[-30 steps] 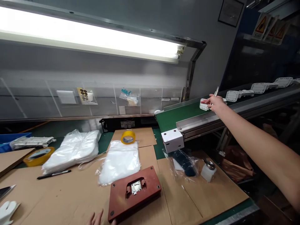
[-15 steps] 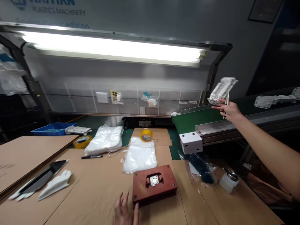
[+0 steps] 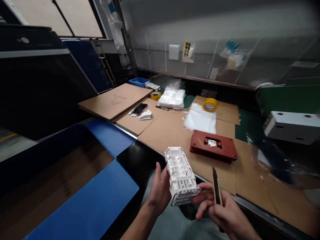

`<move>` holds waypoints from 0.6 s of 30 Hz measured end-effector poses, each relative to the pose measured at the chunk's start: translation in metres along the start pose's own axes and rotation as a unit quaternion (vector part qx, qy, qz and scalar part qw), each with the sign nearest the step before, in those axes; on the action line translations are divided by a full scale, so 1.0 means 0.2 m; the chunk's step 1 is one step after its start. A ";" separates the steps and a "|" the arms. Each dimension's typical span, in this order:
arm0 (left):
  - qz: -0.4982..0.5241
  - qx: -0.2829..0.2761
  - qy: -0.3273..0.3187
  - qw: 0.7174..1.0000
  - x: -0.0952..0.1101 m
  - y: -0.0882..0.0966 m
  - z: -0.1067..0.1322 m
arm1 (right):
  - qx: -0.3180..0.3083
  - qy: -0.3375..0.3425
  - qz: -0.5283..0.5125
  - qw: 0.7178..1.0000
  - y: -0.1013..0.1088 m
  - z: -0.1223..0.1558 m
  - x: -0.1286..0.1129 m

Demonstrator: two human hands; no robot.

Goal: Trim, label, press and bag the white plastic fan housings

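A white ribbed plastic part [image 3: 180, 170] is held above my lap, its slotted end plate tilted down toward me. My left hand [image 3: 161, 190] grips its left side, thumb pointing up. In my right hand [image 3: 222, 210] is a slim utility knife [image 3: 217, 191], its dark blade pointing up and away from me. Fingertips of that same hand reach to the lower right corner of the white part. Just beyond, on the cardboard-covered bench, sits a red block fixture [image 3: 225, 146] with a small metal piece [image 3: 212, 142] in its recess.
A large box with blue flaps [image 3: 87, 203] stands open at left. Behind the fixture lie clear plastic bags [image 3: 201, 118] and a yellow tape roll [image 3: 210, 104]. Farther left are a phone [image 3: 140, 108], a white glove [image 3: 145, 115] and cardboard sheets [image 3: 117, 100]. A white box [image 3: 295, 126] sits at right.
My view has swung left and down. The white part has come from above the green conveyor to over my lap. My left hand has left the red fixture and now grips the part.
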State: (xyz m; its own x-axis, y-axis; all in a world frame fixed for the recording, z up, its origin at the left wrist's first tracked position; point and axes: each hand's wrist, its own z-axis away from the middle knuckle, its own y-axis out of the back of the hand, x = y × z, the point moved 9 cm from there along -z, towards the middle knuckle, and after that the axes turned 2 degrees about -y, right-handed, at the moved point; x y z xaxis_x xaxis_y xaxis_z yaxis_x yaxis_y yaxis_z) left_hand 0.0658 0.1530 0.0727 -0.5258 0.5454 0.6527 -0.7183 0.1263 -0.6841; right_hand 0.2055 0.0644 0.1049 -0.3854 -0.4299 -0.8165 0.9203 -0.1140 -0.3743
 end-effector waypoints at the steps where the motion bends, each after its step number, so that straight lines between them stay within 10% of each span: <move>1: 0.064 0.004 0.047 0.997 -0.03 0.02 0.08 | -0.020 -0.028 0.004 0.999 -0.04 0.01 0.12; 6: 0.183 0.061 0.137 0.972 -0.18 0.13 0.35 | -0.023 -0.104 0.002 0.994 -0.01 0.08 0.44; 18: 0.265 0.036 0.269 0.925 -0.46 0.05 0.55 | 0.123 -0.018 -0.056 0.991 0.08 0.04 0.39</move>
State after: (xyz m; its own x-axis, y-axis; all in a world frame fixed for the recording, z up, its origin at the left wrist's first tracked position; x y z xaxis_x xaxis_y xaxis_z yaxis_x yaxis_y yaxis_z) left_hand 0.0561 0.0136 0.0416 -0.5240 0.8508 -0.0388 -0.4623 -0.3223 -0.8261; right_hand 0.1905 0.0216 0.0390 -0.4868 -0.4332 -0.7585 0.8627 -0.3748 -0.3396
